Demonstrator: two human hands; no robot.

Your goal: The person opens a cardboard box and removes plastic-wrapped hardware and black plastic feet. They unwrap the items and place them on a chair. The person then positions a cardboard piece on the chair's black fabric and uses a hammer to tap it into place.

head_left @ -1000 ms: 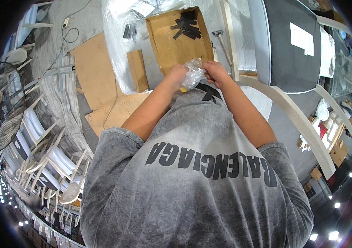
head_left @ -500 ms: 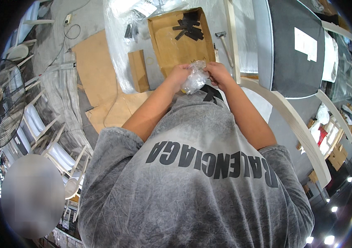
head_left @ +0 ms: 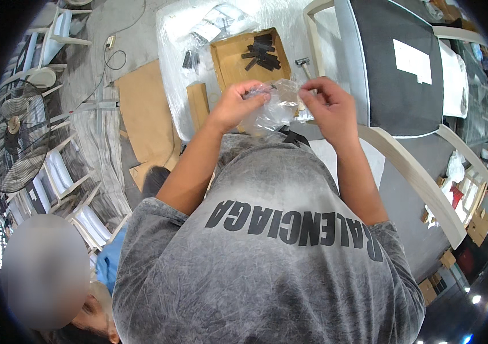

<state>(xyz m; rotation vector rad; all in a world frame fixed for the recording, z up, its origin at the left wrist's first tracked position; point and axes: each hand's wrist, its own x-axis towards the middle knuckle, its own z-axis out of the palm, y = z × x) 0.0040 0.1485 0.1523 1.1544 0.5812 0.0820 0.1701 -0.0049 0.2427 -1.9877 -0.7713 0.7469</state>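
Observation:
A crinkled clear plastic bag [head_left: 277, 106] is stretched between my two hands, close in front of my shirt. My left hand [head_left: 237, 107] grips its left side between thumb and fingers. On the other side, my right hand [head_left: 331, 108] pinches the bag's edge with bent fingers. What lies inside the bag, if anything, I cannot make out. Just beyond the hands is a shallow cardboard box [head_left: 224, 66], with several short black strips [head_left: 262, 53] heaped toward its far right.
Right of the box lies a hammer [head_left: 303, 62], partly hidden by my right hand. A cardboard block [head_left: 197, 103] stands left of the box. A dark upholstered chair [head_left: 401, 103] with pale wooden legs is at the right. A fan [head_left: 15, 126] and a person [head_left: 98, 309] are at the left.
My hands have moved apart and the bag is spread wider between them. The view has shifted, and more of a person shows at the lower left.

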